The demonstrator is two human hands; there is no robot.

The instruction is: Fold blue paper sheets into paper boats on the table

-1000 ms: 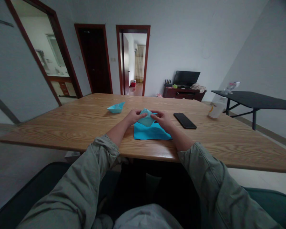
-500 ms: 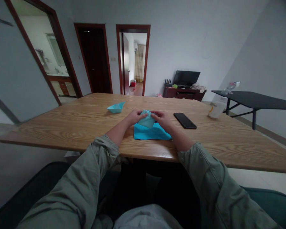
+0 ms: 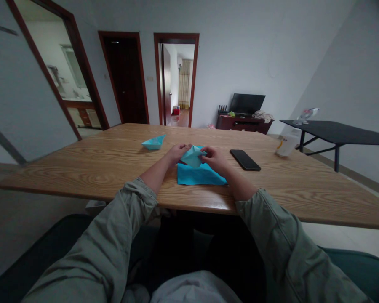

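Pinching folded turquoise origami paper (image 3: 193, 156) between left hand (image 3: 177, 154) and right hand (image 3: 214, 160) — pressing evenly from both sides, steadying it just above the blue paper sheet (image 3: 201, 176).

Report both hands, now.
Left hand: holding the folded blue paper.
Right hand: holding the same folded blue paper.
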